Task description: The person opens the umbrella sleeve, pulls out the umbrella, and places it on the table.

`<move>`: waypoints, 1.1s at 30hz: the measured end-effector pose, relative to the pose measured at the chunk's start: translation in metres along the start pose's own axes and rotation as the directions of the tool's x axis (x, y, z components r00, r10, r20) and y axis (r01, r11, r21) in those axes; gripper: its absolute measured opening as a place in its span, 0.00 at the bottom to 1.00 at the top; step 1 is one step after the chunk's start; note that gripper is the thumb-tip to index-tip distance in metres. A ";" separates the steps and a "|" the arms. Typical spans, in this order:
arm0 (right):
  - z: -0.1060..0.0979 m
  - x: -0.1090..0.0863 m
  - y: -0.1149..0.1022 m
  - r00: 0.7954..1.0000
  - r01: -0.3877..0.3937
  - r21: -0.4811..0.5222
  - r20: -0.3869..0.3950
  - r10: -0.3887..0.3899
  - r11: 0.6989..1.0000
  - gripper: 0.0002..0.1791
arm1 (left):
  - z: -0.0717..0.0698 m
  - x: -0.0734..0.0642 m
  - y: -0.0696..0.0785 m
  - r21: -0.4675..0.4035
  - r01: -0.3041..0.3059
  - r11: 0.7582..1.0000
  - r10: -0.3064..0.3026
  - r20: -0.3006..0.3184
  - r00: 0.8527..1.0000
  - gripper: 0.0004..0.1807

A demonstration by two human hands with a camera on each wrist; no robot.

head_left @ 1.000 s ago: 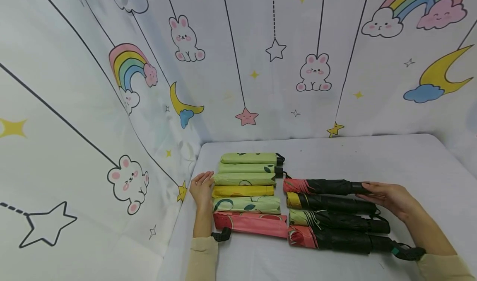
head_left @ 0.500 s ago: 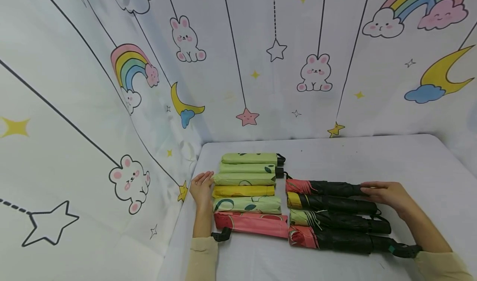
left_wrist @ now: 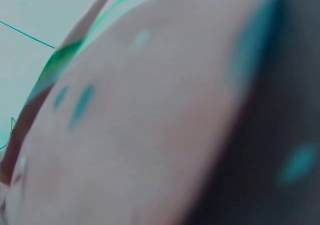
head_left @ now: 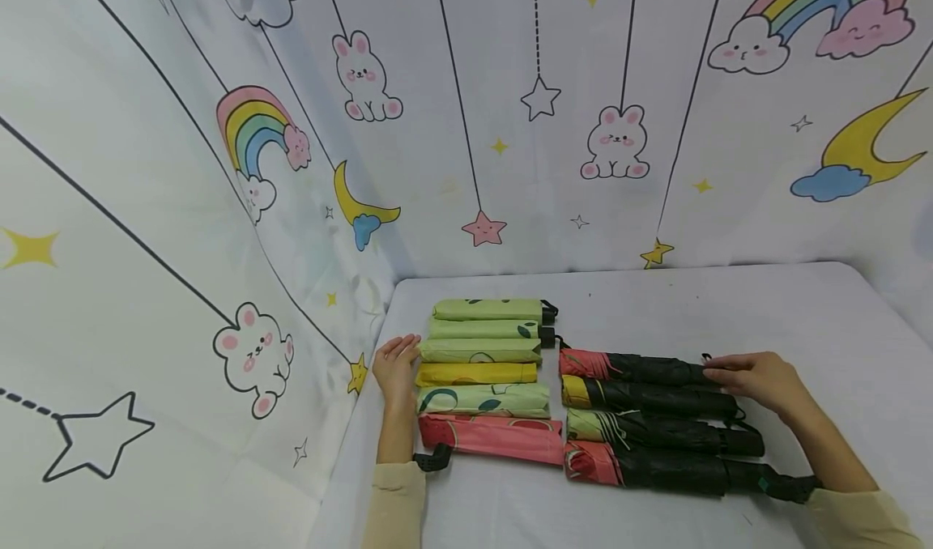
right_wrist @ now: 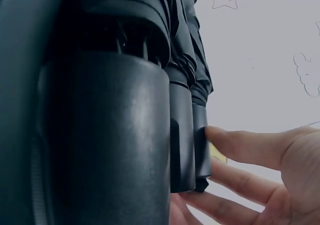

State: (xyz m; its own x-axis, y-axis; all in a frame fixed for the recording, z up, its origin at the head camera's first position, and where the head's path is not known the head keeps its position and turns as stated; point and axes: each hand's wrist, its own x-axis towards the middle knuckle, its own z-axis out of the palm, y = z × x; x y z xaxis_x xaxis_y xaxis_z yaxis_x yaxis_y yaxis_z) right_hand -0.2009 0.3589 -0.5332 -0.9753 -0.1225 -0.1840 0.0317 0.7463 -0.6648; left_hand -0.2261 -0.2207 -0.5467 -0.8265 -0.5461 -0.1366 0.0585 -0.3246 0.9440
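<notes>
Folded umbrellas lie in two columns in the head view. On the left are several green ones (head_left: 484, 350), a yellow one (head_left: 477, 373) and a pink one (head_left: 503, 439); on the right, several black ones with coloured ends (head_left: 656, 399). My left hand (head_left: 396, 367) touches the left ends of the green umbrellas with extended fingers. At the handle end of the farthest black umbrella (head_left: 641, 368) is my right hand (head_left: 765, 383); in the right wrist view its thumb touches the side of the handle (right_wrist: 201, 145), fingers loosely extended. Blurred pinkish fabric (left_wrist: 125, 110) fills most of the left wrist view.
A white cloth (head_left: 627, 517) covers the table. White curtains printed with rabbits (head_left: 615, 144), stars and rainbows (head_left: 255, 128) stand at the back and left. Large black handles (right_wrist: 110, 135) fill the near side of the right wrist view.
My right hand has shifted slightly left along the farthest black umbrella's handle, which it now covers more. That umbrella sits slightly further right than at first. The left hand stays almost still.
</notes>
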 end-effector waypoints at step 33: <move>0.000 0.017 -0.068 0.976 0.151 -0.131 -0.141 -0.169 0.980 0.27 | 0.006 0.009 0.014 0.097 -0.068 0.993 0.063 0.052 0.997 0.22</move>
State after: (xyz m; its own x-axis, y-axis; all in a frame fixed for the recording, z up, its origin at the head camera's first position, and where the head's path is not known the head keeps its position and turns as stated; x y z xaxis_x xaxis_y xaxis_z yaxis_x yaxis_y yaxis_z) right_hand -0.2198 0.3058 -0.4914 -0.9875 -0.1536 0.0348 -0.1448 0.7987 -0.5841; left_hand -0.2355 -0.2255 -0.5331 -0.8492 -0.5245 -0.0608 0.0599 -0.2102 0.9758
